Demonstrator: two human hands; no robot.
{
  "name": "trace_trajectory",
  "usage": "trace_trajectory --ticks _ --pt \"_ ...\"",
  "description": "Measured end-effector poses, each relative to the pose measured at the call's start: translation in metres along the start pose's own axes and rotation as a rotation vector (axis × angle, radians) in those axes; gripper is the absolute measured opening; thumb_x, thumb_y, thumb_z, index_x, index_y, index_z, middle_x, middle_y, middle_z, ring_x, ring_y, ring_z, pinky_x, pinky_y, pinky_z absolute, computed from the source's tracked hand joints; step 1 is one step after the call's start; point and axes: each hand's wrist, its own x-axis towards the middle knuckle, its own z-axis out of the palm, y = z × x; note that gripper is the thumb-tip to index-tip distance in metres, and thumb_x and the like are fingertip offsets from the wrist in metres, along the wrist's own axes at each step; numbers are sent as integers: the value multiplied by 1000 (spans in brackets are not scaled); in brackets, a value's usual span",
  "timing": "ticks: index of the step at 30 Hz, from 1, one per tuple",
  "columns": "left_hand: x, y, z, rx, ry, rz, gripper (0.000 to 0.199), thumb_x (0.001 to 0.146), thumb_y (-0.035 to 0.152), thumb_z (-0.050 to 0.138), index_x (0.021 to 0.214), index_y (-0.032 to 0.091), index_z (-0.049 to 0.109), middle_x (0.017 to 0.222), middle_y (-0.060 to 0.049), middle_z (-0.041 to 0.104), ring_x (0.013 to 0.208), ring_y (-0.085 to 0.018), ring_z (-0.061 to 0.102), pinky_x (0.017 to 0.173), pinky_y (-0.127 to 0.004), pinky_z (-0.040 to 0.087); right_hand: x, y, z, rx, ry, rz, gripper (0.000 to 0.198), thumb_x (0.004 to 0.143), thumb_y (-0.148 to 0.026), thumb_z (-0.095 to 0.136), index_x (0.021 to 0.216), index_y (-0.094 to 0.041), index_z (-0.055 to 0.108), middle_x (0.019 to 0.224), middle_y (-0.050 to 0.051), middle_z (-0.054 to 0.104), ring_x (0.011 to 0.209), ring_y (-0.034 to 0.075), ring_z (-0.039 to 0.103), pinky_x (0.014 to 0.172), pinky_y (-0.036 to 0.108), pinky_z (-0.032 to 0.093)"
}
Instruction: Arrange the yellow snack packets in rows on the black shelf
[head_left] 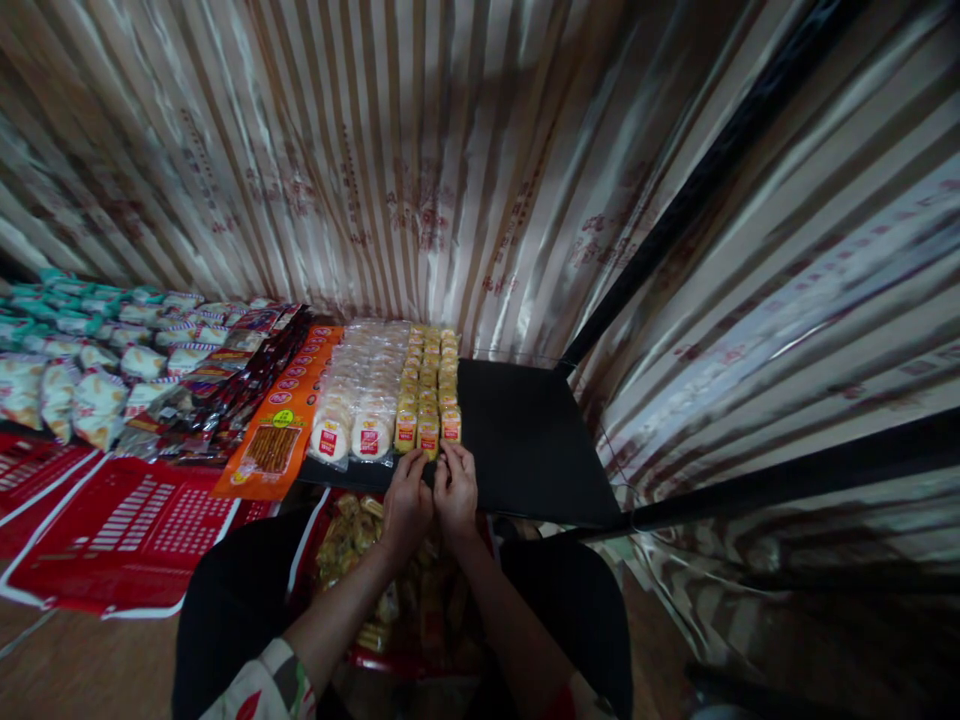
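Counted 3 rows of yellow-wrapped snacks (427,395) on the black shelf (536,430), just right of 2 rows of clear-wrapped round white crackers (371,437). Saw farther left 1 row of orange stick-snack bags (281,430), then dark red packets (259,370), too jumbled to count. Had the left hand (409,500) and right hand (456,490) nearly together, curled at the near end of the yellow rows; could not tell whether grasping or merely touching. Saw 1 red basket (382,661) below, holding many loose yellow packets (349,540), partly hidden.
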Motion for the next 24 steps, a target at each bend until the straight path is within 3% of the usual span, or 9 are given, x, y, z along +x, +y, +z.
trace_trajectory --ticks 4,7,12,16,20,24 --pt "-2 -6 3 7 16 14 46 71 2 36 111 10 57 119 -14 53 114 -22 50 100 -38 41 4 0 -2 -30 96 64 44 83 -21 37 125 -16 49 125 15 46 117 24 44 97 44 39" --pt "-4 -8 3 0 22 24 46 70 3 37 110 11 58 118 -13 53 113 -21 51 99 -37 42 9 2 -1 -80 95 115 48 81 -21 38 128 -15 46 135 15 42 125 26 36 102 49 33" --pt "-4 -8 3 14 -31 30 47 69 3 37 112 7 57 116 -15 55 112 -22 51 99 -38 42 12 5 0 -75 -28 64 51 78 -14 38 128 -17 49 133 11 48 123 22 42 102 43 36" --pt "-3 -5 1 -12 -27 37 43 69 4 38 107 6 59 112 -16 57 109 -23 53 97 -39 43 13 4 -2 -79 -32 77 50 77 -14 38 125 -16 51 133 10 48 123 21 41 103 43 35" --pt "-7 18 -10 -177 54 28 30 71 7 39 86 15 63 91 -9 61 90 -18 58 86 -34 48 11 -3 -12 16 24 100 46 78 -18 39 121 -16 54 134 11 46 125 22 40 103 45 35" --pt "-11 68 -36 -506 -3 15 21 72 12 44 75 18 64 85 -6 62 84 -16 58 78 -28 48 -7 -18 -28 177 -28 127 39 80 -23 38 113 -18 58 115 10 61 106 21 57 87 38 50"
